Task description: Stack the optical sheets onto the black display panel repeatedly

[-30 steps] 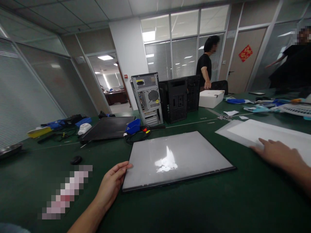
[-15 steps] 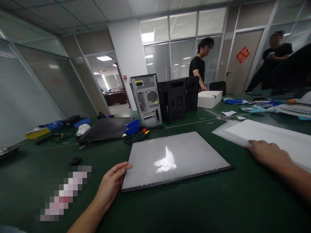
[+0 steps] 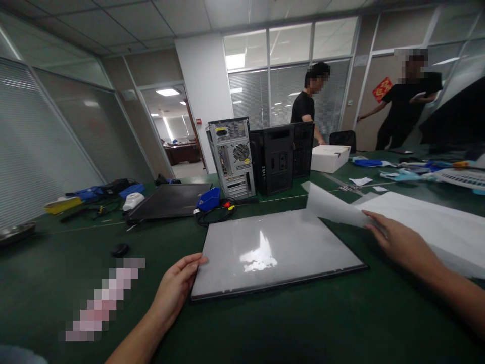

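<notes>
A flat panel (image 3: 280, 247) with a pale grey, shiny face and a thin black frame lies on the green table (image 3: 235, 333). My left hand (image 3: 178, 283) grips its left edge, thumb on top and the other fingers at the side. On the right, my right hand (image 3: 394, 235) pinches the edge of a thin translucent sheet (image 3: 335, 205). That sheet is lifted and curved, its left end over the panel's back right corner. Larger white sheets (image 3: 428, 217) lie under and beyond my right hand.
Behind the panel stand a silver computer case (image 3: 237, 156) and black cases (image 3: 278, 159). A dark panel (image 3: 170, 199) and a blue tool (image 3: 208, 199) lie at back left, a white box (image 3: 329, 157) at back right. Two people stand beyond the table.
My right hand has moved left and raised the translucent sheet, which lay flat before. My left hand keeps its hold on the panel. The person at the far right has moved left, an arm stretched out.
</notes>
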`<control>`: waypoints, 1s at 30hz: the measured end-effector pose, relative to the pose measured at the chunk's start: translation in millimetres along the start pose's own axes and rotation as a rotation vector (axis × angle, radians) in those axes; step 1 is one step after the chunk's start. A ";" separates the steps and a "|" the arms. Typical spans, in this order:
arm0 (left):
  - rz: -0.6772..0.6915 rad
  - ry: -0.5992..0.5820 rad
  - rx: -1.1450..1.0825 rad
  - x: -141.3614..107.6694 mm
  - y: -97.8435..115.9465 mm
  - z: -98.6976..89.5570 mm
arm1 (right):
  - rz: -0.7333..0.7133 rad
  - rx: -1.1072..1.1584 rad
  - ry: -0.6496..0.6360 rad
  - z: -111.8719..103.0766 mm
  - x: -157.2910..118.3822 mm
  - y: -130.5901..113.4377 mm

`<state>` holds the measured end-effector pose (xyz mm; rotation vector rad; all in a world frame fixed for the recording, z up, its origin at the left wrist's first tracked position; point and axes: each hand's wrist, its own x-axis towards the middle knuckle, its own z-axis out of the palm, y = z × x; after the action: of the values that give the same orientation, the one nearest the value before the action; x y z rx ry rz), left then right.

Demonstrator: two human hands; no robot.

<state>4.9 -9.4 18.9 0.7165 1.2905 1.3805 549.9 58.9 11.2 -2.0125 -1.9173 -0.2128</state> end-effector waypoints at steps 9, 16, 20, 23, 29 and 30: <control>-0.017 -0.037 -0.006 1.4 0.6 -0.6 | -0.469 0.260 -0.230 1.0 -28.2 -76.9; -0.009 -0.062 0.016 5.7 -3.1 -2.4 | -0.526 0.275 -0.314 -5.8 -25.0 -76.4; -0.012 -0.075 0.021 8.2 -5.0 -2.8 | -0.241 0.076 -0.161 2.9 -7.3 -36.8; -0.021 -0.080 0.039 7.9 -4.9 -2.7 | -0.075 -0.006 -0.151 14.2 -0.1 -7.2; -0.025 -0.089 0.056 4.5 -3.7 -2.1 | -0.105 0.088 -0.229 18.3 -4.4 -9.1; -0.025 -0.086 0.057 3.7 -3.2 -1.6 | -0.126 0.138 -0.253 16.1 -5.8 -15.1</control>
<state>3.4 -6.9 14.7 0.7877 1.2707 1.2830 532.4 59.4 -3.5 -1.9052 -2.1491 0.1476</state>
